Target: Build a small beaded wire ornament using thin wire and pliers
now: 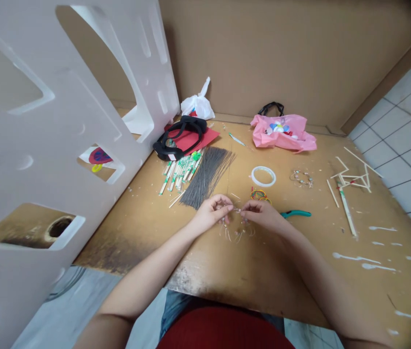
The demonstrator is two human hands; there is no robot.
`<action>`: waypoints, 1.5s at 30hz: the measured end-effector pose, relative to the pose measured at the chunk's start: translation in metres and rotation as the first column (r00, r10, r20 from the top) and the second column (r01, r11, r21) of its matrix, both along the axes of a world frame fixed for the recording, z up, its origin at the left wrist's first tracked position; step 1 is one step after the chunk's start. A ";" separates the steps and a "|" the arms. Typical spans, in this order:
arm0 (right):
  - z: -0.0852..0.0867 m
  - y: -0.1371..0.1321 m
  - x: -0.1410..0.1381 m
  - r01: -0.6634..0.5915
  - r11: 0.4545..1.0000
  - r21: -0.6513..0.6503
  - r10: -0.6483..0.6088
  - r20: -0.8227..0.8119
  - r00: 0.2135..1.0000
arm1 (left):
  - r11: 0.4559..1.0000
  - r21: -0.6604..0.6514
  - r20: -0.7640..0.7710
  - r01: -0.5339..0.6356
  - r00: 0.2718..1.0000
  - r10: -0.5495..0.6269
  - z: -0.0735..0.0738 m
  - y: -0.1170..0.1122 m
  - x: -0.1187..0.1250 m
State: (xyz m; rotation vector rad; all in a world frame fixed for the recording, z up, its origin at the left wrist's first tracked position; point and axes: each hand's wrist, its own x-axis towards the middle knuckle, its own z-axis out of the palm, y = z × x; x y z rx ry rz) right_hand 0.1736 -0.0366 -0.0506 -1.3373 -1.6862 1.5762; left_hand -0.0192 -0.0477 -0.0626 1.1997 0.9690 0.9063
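My left hand and my right hand face each other just above the table's middle. Both pinch a thin wire piece with small beads on it, one hand at each side. Fine wire loops and loose ends hang below the fingers. Close by my right hand lies a tool with a teal handle, its other end hidden by the hand. Colourful rubber bands rest just beyond the right hand. A bundle of grey wires lies beyond the left hand.
Green-marked chopstick packets, a black head strap and red paper lie back left. A tape roll, beaded wire ring, pink bag and joined sticks sit rightward. A white plastic panel stands left.
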 end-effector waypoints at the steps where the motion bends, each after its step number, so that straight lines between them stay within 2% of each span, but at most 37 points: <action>1: 0.001 0.000 0.000 -0.002 1.000 0.001 0.002 0.002 1.000 | 1.000 -0.016 0.029 -0.010 1.000 0.011 -0.001 0.000 0.001; 7: -0.004 -0.003 -0.002 -0.033 0.996 0.080 0.024 0.103 0.994 | 0.986 -0.115 0.010 0.118 0.993 -0.117 -0.004 -0.001 0.006; 12: -0.004 -0.008 -0.005 -0.056 0.981 0.185 0.018 0.202 0.979 | 0.987 -0.098 -0.027 0.128 0.991 -0.131 -0.004 -0.003 0.007; 16: 0.012 -0.010 0.002 -0.151 0.938 0.313 0.068 0.261 0.963 | 0.991 -0.081 0.001 0.105 0.994 -0.106 -0.006 -0.002 0.005; 20: 0.031 -0.013 0.019 -0.149 0.888 0.435 -0.069 0.447 0.892 | 0.988 -0.127 0.049 0.091 0.995 -0.086 -0.006 0.001 0.003; 23: 0.038 -0.016 0.029 -0.239 0.867 0.438 -0.038 0.535 0.844 | 0.978 -0.182 0.074 0.100 0.993 -0.088 -0.006 0.002 0.002; 26: 0.042 -0.018 0.031 -0.315 0.847 0.429 0.028 0.556 0.831 | 0.967 -0.221 0.113 0.127 0.988 -0.104 -0.006 0.002 0.002; 33: 0.050 -0.019 0.026 -0.198 0.920 0.339 0.040 0.421 0.906 | 0.959 -0.246 0.127 0.138 0.986 -0.109 -0.008 0.003 0.001; 38: 0.056 -0.018 0.029 -0.243 0.921 0.303 0.086 0.450 0.889 | 0.962 -0.246 0.090 0.120 0.991 -0.100 -0.004 0.001 0.001; 41: 0.056 -0.016 0.031 -0.280 0.892 0.355 0.082 0.482 0.872 | 0.963 -0.240 0.068 0.123 0.992 -0.110 -0.002 0.001 0.002; 45: 0.054 -0.018 0.024 -0.298 0.794 0.530 -0.028 0.521 0.853 | 0.972 -0.207 0.064 0.106 0.993 -0.095 -0.003 0.000 0.004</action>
